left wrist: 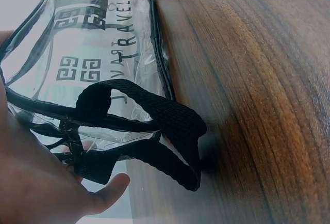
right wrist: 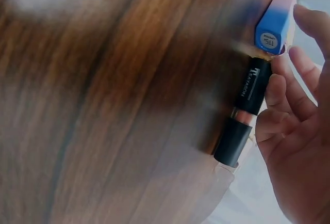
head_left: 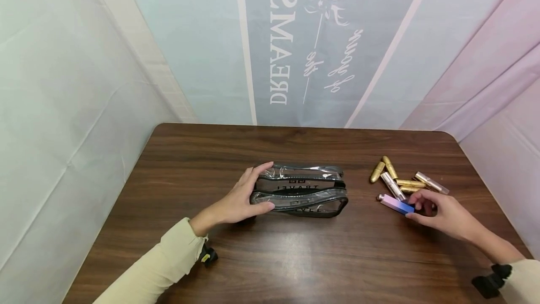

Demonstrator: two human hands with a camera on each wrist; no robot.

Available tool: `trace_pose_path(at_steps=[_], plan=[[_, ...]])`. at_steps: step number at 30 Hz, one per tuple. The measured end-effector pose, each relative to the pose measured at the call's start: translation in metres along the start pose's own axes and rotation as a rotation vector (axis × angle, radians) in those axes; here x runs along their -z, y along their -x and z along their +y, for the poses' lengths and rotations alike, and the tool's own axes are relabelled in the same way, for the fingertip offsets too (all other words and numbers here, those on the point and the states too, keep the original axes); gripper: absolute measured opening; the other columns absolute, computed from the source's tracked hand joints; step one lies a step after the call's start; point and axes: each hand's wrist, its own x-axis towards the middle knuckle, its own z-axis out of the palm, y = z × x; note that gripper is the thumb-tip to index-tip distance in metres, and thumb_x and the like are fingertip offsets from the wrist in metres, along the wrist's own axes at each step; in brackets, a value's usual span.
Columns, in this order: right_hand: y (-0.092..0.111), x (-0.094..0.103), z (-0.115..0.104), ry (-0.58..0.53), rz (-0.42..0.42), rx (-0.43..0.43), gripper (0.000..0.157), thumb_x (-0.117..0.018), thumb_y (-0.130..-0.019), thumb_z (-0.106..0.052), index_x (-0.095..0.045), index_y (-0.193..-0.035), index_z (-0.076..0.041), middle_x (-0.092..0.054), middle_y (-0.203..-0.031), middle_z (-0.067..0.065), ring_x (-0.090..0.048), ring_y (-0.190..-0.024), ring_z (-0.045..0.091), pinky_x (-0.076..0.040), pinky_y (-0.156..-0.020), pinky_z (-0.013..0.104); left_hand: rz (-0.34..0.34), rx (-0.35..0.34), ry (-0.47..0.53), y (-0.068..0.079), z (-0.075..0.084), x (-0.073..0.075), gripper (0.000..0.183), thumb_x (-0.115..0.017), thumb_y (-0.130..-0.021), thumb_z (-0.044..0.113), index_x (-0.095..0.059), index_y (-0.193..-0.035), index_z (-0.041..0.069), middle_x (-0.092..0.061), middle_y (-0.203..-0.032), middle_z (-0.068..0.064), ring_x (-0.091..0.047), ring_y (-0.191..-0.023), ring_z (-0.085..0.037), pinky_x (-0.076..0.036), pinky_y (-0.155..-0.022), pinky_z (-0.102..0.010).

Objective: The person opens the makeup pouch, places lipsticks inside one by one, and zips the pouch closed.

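A clear pouch point(head_left: 312, 196) with black trim and "TRAVEL" lettering lies on the table. My left hand point(head_left: 242, 198) spans its left end and grips it, the fingers at the far side and the thumb on the near side. A black strap loop point(left wrist: 149, 105) hangs from that end beside the hand. To the right, a pink-to-blue lipstick tube point(head_left: 394, 204) is pinched at its blue end between thumb and fingers of my right hand point(head_left: 443, 212). Its round label faces the right wrist view, where black-capped tubes point(right wrist: 252, 85) lie beneath the fingers.
Several gold bullet-shaped tubes point(head_left: 377, 172) are clustered behind the right hand. Among them are silvery tubes, one point(head_left: 392, 186) near the lipstick and another point(head_left: 431, 183) farther right. The brown wooden table point(head_left: 287, 257) meets a printed cloth backdrop point(head_left: 211, 60) at its far edge.
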Motion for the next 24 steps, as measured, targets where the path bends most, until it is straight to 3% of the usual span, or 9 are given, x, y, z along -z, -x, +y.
trace_pose_path(at_steps=[4,10,17,24], plan=[[0.001,-0.002,0.001,0.041,0.012,-0.004,0.037,-0.086,-0.066,-0.017,-0.061,-0.092,-0.02,-0.052,-0.079,-0.008,-0.046,-0.064,0.003,-0.034,-0.053,0.016,0.0,-0.006,0.006,0.0,0.0,0.0,0.084,-0.065,-0.083,0.049,-0.012,-0.148,0.042,-0.014,-0.152,0.01,-0.01,-0.14,-0.027,-0.019,-0.1,-0.065],[0.003,-0.007,0.002,0.087,0.031,0.0,0.041,-0.086,-0.064,-0.015,-0.062,-0.096,-0.018,-0.053,-0.081,-0.007,-0.046,-0.06,0.002,-0.034,-0.052,0.014,-0.006,0.01,-0.001,0.0,-0.001,0.0,0.083,-0.064,-0.083,0.049,-0.011,-0.147,0.042,-0.011,-0.153,0.016,0.0,-0.141,-0.031,-0.012,-0.102,-0.067],[0.002,-0.012,0.001,0.123,0.008,-0.018,0.04,-0.086,-0.065,-0.02,-0.063,-0.098,-0.019,-0.053,-0.075,-0.01,-0.047,-0.058,0.001,-0.035,-0.05,0.018,-0.014,0.031,-0.001,0.001,-0.001,0.0,0.083,-0.064,-0.083,0.051,-0.011,-0.147,0.044,-0.01,-0.154,0.014,0.001,-0.141,-0.03,-0.011,-0.102,-0.067],[-0.004,-0.015,-0.001,0.14,-0.017,-0.012,0.037,-0.085,-0.068,-0.019,-0.063,-0.098,-0.02,-0.052,-0.076,-0.012,-0.046,-0.06,0.0,-0.037,-0.051,0.019,-0.005,0.009,-0.003,0.0,0.0,0.0,0.083,-0.064,-0.083,0.05,-0.012,-0.148,0.041,-0.012,-0.153,0.015,-0.002,-0.141,-0.033,-0.013,-0.101,-0.067]])
